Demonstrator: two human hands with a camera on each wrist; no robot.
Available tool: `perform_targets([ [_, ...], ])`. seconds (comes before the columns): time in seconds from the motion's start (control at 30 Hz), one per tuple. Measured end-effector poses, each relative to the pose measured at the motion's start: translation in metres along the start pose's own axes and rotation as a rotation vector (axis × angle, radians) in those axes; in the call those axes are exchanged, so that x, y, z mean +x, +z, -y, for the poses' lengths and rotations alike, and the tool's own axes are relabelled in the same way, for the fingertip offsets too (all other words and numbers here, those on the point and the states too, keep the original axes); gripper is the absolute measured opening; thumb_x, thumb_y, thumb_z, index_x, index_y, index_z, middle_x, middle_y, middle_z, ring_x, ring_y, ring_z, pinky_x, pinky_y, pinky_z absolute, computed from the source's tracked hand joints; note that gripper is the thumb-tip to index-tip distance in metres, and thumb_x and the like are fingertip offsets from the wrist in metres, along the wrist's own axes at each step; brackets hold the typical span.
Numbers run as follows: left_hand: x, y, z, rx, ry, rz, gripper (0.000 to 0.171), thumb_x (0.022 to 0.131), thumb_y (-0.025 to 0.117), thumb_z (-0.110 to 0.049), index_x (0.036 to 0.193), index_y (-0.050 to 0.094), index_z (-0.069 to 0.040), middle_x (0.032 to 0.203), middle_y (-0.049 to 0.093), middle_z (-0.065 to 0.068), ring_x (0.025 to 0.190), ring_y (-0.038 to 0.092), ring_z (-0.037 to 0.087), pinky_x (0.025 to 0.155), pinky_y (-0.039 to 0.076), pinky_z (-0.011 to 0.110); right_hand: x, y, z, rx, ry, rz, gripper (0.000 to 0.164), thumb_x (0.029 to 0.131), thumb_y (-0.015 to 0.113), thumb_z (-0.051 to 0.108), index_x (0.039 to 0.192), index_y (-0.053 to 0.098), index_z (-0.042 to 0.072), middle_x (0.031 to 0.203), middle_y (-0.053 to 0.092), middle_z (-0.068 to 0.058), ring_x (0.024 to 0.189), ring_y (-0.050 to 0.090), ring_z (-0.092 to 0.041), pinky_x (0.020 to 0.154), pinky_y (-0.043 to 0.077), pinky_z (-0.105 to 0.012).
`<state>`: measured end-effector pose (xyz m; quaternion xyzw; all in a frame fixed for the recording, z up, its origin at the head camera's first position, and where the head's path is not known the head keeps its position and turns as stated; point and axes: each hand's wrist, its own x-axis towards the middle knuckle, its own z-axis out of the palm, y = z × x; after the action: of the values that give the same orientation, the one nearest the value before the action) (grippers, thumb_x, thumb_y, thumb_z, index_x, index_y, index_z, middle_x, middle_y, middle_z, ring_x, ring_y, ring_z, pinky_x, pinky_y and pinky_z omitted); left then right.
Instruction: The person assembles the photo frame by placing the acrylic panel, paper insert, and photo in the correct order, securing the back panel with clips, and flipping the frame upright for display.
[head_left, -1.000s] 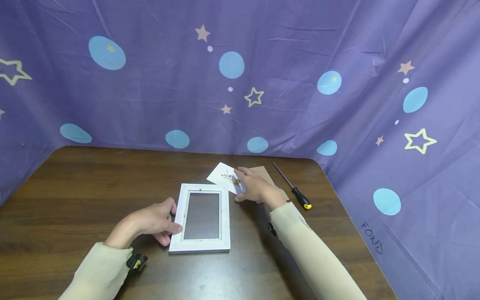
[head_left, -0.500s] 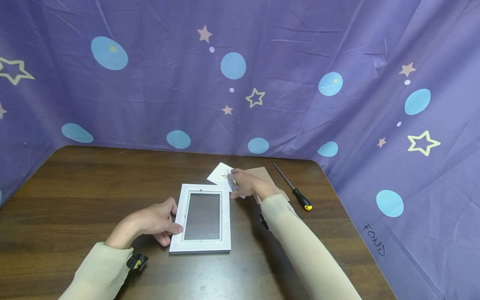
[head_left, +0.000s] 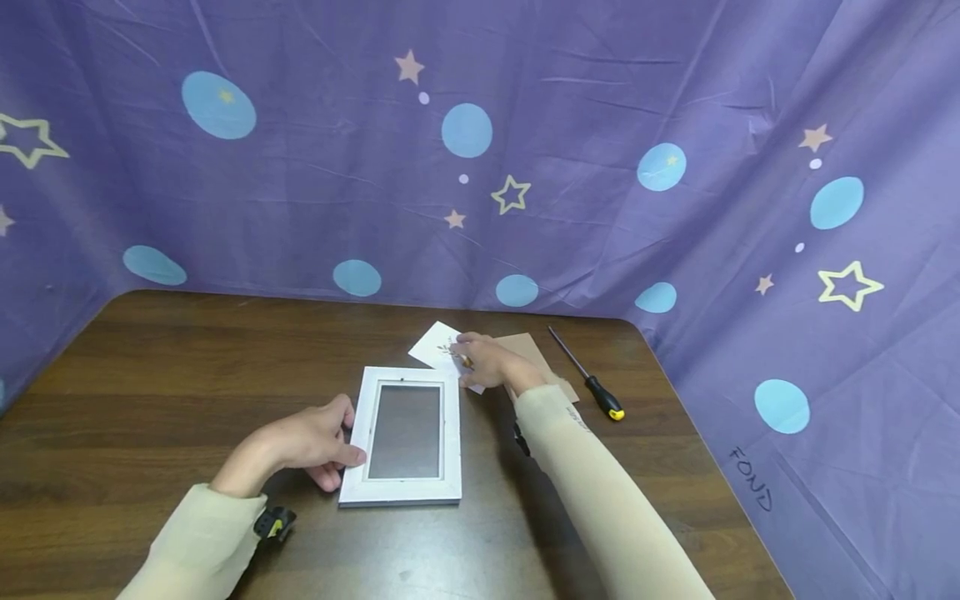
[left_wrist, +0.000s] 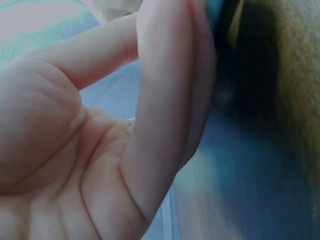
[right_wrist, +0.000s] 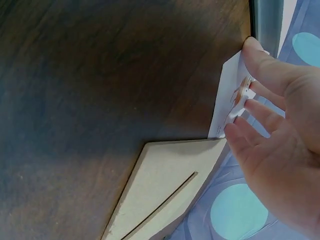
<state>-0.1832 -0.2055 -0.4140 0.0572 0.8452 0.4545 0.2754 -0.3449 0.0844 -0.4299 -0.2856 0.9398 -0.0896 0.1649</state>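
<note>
Left hand (head_left: 311,440): mine, grasping the frame (head_left: 450,433) by its left side, thumb on the white face, fingers bent at the outer edge.
Frame: flat on the worktop (head_left: 187,375), in front of me, between my hands; the opening looks dark grey.
Right hand (head_left: 489,364): loose, not clenched; fingers spread over the card (head_left: 430,343), tips touching it near its print.
Card: white, small plant-like print, just beyond the frame's upper right corner; cannot tell if the two touch.
Board (right_wrist: 165,167): brown, thin, slotted, on the worktop at the card's right, partly hidden by my right hand in the head view.
Screwdriver (head_left: 600,395): right of the board, apart from it, black handle with yellow end towards me.
Backdrop (head_left: 300,183): purple cloth, blue spots, stars.
</note>
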Motion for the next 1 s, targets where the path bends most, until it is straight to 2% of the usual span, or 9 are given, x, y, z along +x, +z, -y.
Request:
perform_targets([
  [0.2, 0.0, 0.0, 0.001, -0.008, -0.012, 0.006, 0.048, 0.094, 0.078, -0.002, 0.12, 0.038, 0.004, 0.078, 0.06, 0.015, 0.054, 0.065, 0.019, 0.053, 0.064, 0.033, 0.004, 0.002, -0.002, -0.032, -0.041, -0.026, 0.064, 0.102, 0.074, 0.019, 0.159, 0.047, 0.007, 0.169, 0.035, -0.018, 0.155, 0.034, -0.04, 0.13, 0.03, -0.05],
  [0.37, 0.0, -0.001, 0.001, -0.01, -0.013, 0.012, 0.049, 0.094, 0.078, -0.003, 0.121, 0.038, 0.004, 0.078, 0.061, 0.015, 0.054, 0.065, 0.018, 0.053, 0.064, 0.032, 0.005, 0.006, -0.003, -0.056, -0.047, -0.087, 0.057, 0.104, 0.069, 0.016, 0.157, 0.05, 0.007, 0.165, 0.042, -0.019, 0.152, 0.04, -0.042, 0.13, 0.032, -0.048],
  [0.47, 0.0, -0.001, -0.001, -0.005, -0.013, 0.014, 0.049, 0.094, 0.078, -0.003, 0.121, 0.038, 0.004, 0.08, 0.06, 0.016, 0.054, 0.065, 0.019, 0.053, 0.064, 0.032, 0.006, 0.008, -0.002, -0.085, -0.03, -0.149, 0.05, 0.105, 0.066, 0.018, 0.153, 0.056, 0.007, 0.159, 0.051, -0.018, 0.147, 0.046, -0.041, 0.127, 0.038, -0.047],
  [0.53, 0.0, -0.001, -0.001, -0.004, -0.015, 0.014, 0.049, 0.094, 0.078, -0.002, 0.122, 0.038, 0.005, 0.081, 0.06, 0.016, 0.055, 0.065, 0.019, 0.053, 0.064, 0.032, 0.006, 0.009, -0.001, -0.106, -0.029, -0.207, 0.04, 0.104, 0.066, 0.017, 0.142, 0.066, 0.006, 0.146, 0.063, -0.017, 0.136, 0.058, -0.038, 0.119, 0.047, -0.045],
  [0.63, 0.0, 0.0, -0.002, -0.002, -0.017, 0.007, 0.05, 0.094, 0.078, -0.002, 0.123, 0.038, 0.005, 0.082, 0.06, 0.016, 0.055, 0.065, 0.019, 0.053, 0.064, 0.033, 0.008, 0.01, 0.0, -0.117, -0.013, -0.313, 0.029, 0.099, 0.067, 0.017, 0.125, 0.076, 0.007, 0.117, 0.076, -0.012, 0.108, 0.071, -0.03, 0.099, 0.06, -0.043],
  [0.7, 0.0, 0.0, -0.002, 0.001, -0.015, 0.002, 0.049, 0.094, 0.078, -0.002, 0.122, 0.039, 0.005, 0.083, 0.059, 0.016, 0.055, 0.065, 0.02, 0.053, 0.064, 0.033, 0.009, 0.01, 0.0, -0.086, 0.026, -0.378, 0.025, 0.096, 0.067, 0.018, 0.116, 0.078, 0.008, 0.098, 0.076, -0.007, 0.09, 0.069, -0.026, 0.085, 0.062, -0.042],
  [0.77, 0.0, 0.0, -0.001, 0.004, -0.013, -0.002, 0.049, 0.094, 0.079, -0.003, 0.122, 0.039, 0.004, 0.083, 0.058, 0.016, 0.055, 0.065, 0.02, 0.053, 0.064, 0.033, 0.01, 0.011, -0.001, -0.047, 0.074, -0.431, 0.025, 0.093, 0.067, 0.021, 0.113, 0.08, 0.011, 0.086, 0.074, -0.002, 0.081, 0.065, -0.022, 0.077, 0.06, -0.038],
  [0.9, 0.0, 0.0, -0.001, 0.01, -0.011, -0.008, 0.048, 0.093, 0.079, -0.003, 0.121, 0.04, 0.004, 0.084, 0.057, 0.015, 0.055, 0.066, 0.02, 0.053, 0.064, 0.033, 0.01, 0.011, -0.002, 0.039, 0.124, -0.507, 0.021, 0.094, 0.066, 0.024, 0.104, 0.08, 0.012, 0.08, 0.072, -0.001, 0.077, 0.061, -0.021, 0.071, 0.054, -0.036],
  [1.0, 0.0, 0.0, -0.001, 0.008, -0.014, -0.011, 0.048, 0.093, 0.079, -0.003, 0.121, 0.04, 0.004, 0.084, 0.058, 0.015, 0.055, 0.065, 0.02, 0.053, 0.064, 0.032, 0.009, 0.008, -0.001, 0.098, 0.12, -0.541, 0.022, 0.096, 0.065, 0.02, 0.107, 0.08, 0.009, 0.089, 0.076, -0.006, 0.079, 0.062, -0.024, 0.073, 0.055, -0.037],
])
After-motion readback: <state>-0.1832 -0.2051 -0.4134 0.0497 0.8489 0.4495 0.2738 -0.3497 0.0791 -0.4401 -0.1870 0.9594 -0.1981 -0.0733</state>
